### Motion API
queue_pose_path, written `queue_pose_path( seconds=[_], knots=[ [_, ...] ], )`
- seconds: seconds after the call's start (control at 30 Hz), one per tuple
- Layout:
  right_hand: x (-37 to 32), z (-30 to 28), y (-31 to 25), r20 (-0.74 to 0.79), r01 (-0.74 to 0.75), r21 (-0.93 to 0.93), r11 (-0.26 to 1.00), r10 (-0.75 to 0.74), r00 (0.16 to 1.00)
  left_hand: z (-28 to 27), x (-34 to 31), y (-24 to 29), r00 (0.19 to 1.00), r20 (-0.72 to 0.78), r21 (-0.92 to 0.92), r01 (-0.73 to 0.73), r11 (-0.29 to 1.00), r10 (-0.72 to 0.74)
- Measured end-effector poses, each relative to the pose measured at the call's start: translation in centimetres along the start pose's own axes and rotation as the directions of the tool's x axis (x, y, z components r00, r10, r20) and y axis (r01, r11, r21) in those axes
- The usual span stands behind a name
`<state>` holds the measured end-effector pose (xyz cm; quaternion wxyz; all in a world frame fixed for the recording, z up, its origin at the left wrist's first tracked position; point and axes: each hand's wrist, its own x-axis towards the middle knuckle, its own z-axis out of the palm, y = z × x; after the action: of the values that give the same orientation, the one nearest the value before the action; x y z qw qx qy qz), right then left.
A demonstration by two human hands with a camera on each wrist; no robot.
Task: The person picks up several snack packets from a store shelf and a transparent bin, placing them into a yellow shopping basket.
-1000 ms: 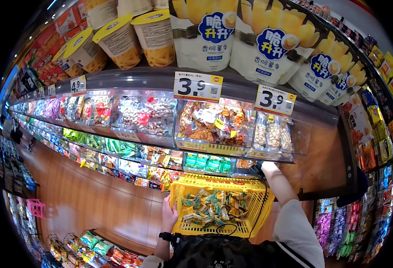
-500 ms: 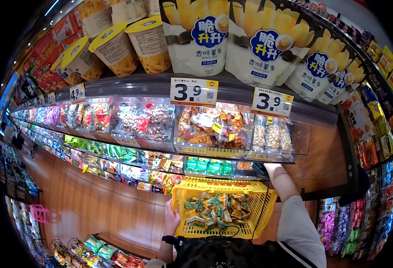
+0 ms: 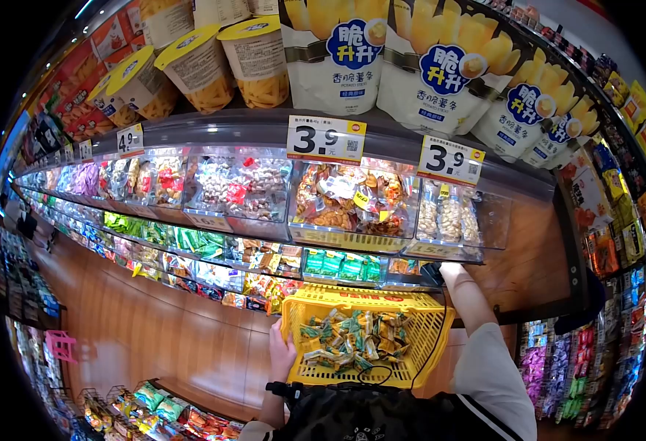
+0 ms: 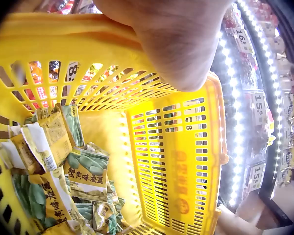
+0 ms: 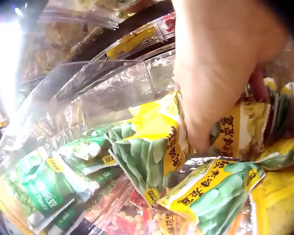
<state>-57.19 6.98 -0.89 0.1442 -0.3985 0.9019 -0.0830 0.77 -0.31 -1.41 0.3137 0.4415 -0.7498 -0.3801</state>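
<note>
A yellow shopping basket (image 3: 440, 331) hangs in front of the person, with many yellow-and-green snack packets (image 3: 352, 338) lying in it. My left hand (image 3: 282, 353) grips the basket's left rim; in the left wrist view its palm side covers part of that edge. My right hand (image 5: 220, 73) reaches under the shelf into a clear plastic bin (image 5: 117, 73), mostly hidden in the head view. There, thumb and fingers close around a yellow snack packet (image 5: 240, 129). More such packets (image 5: 210, 196) lie just below the hand, and green packets (image 5: 44, 186) lie to the left.
Above the bin, a shelf carries potato-stick pouches (image 3: 440, 81) and yellow-lidded cups (image 3: 253, 62). Clear bins of nuts (image 3: 352, 198) line the tier below. A brown wooden panel (image 3: 529, 257) stands right of the reaching arm. Wooden floor (image 3: 169, 316) spreads to the left.
The right forearm has shifted slightly to the right and remains reached under the shelf. The left hand stays on the basket rim. The head view has swayed a little.
</note>
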Motion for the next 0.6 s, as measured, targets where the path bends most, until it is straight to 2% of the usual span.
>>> queue_pose_path(
  seconds=[0.37,0.43,0.53,0.6],
  knots=[
    [-1.1,0.3,0.7,-0.014,-0.001,0.037,0.999,0.001,1.0,0.3,-0.3,-1.2,1.0,0.008,-0.065,0.004,0.998,-0.004],
    [-1.2,0.3,0.6,-0.014,0.004,0.059,0.998,-0.003,1.0,0.3,0.0,-1.2,1.0,-0.01,-0.073,-0.03,0.997,0.029],
    [-1.8,0.0,0.8,-0.017,-0.006,0.117,0.993,0.008,1.0,0.2,-0.1,-1.1,1.0,-0.002,-0.053,-0.021,0.998,0.021],
    [-2.2,-0.4,1.0,-0.014,0.0,0.225,0.974,0.003,1.0,0.1,0.0,-1.1,0.999,-0.01,-0.045,-0.036,0.998,0.036]
  ],
)
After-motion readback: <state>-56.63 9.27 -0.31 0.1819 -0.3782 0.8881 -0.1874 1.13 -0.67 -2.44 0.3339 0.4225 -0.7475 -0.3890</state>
